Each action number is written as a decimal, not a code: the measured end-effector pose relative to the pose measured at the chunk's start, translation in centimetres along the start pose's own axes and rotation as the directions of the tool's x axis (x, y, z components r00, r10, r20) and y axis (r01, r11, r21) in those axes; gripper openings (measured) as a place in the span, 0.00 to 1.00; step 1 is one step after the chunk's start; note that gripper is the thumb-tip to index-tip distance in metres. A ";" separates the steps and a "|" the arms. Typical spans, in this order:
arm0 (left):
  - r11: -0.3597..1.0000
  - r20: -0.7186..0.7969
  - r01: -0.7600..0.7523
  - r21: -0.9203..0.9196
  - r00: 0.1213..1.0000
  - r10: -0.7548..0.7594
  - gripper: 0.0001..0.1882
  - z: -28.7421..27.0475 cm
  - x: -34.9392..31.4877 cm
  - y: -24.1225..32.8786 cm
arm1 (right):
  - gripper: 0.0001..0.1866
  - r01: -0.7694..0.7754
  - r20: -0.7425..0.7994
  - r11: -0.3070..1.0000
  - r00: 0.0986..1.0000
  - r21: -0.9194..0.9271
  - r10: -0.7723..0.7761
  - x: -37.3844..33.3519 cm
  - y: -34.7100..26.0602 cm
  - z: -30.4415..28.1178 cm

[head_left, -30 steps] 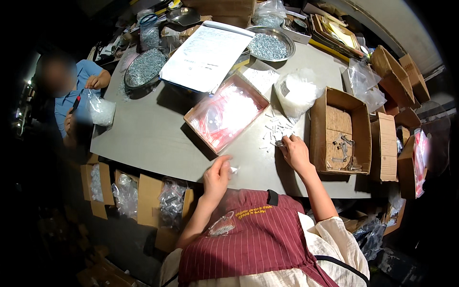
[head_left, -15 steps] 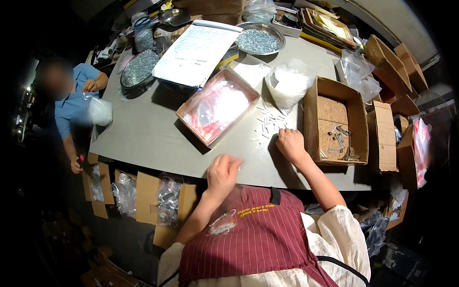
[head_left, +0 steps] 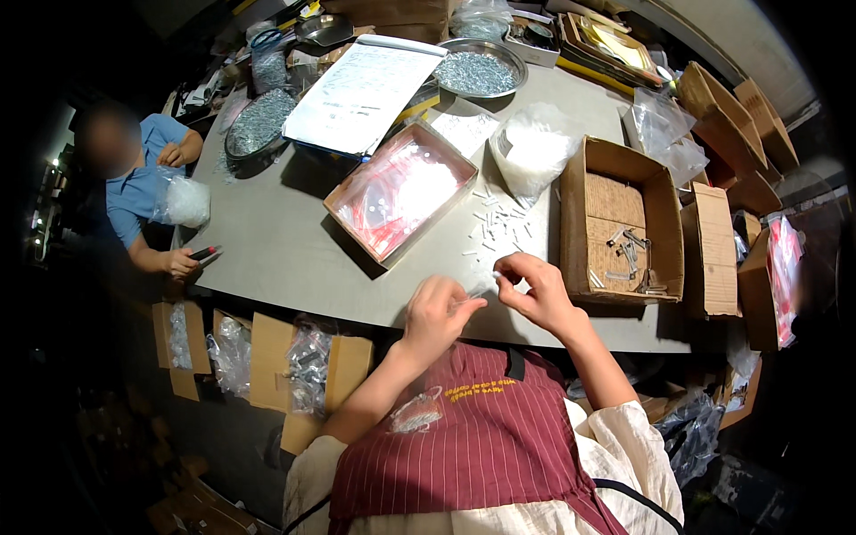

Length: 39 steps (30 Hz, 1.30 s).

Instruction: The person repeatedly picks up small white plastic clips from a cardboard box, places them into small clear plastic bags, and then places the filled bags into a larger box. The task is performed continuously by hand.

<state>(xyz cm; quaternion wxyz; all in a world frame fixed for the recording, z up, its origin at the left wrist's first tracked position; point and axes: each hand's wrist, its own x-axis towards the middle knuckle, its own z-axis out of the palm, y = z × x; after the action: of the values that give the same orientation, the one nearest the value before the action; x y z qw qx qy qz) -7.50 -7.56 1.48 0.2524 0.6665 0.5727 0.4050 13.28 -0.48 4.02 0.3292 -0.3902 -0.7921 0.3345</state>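
Observation:
My left hand is closed with its thumb stretched forward, on a small clear plastic bag at the fingertips. Close beside it, my right hand pinches a small white piece, apparently a short tube, by the bag's end. Loose white pieces lie scattered on the grey table just beyond. Behind them stands an open clear bag full of white bits. Left of that pile, a shallow carton holds flat clear bags with red edges.
At right stands a brown carton with small metal parts. Trays of metal hardware and a clipboard with papers occupy the far side. A co-worker in blue holds a clear bag and a red-and-black tool at left.
My right hand has come from the white pile toward me with a white piece, meeting my left hand, which moved slightly right. The co-worker's hand with the tool has risen to the table edge.

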 end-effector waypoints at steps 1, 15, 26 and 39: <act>1.000 0.033 0.004 0.014 0.999 -0.004 0.08 0.1 0.1 0.1 | 0.10 0.083 0.035 0.996 0.996 -0.032 -0.082 -0.1 -0.3 -0.5; 0.978 0.124 -0.181 -0.101 0.973 0.192 0.30 3.1 1.3 1.9 | 0.20 0.266 0.218 0.918 0.954 -0.292 -0.207 -2.7 -2.3 -5.5; 0.947 0.222 -0.303 0.107 0.936 0.275 0.25 6.2 2.6 2.4 | 0.29 0.221 0.445 0.964 0.886 -0.150 -0.134 -4.9 -1.4 -7.3; 0.973 0.238 0.134 -0.190 0.967 -0.087 0.23 9.2 5.3 3.1 | 0.12 -0.349 -0.049 0.676 0.906 -0.649 0.421 -4.1 21.4 -19.8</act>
<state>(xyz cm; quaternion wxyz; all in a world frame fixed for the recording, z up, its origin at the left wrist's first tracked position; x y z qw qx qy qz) 1.92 -1.92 0.29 0.4060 0.6460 0.5317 0.3675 39.27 11.58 -2.77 0.0549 -0.6190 -0.7736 0.1238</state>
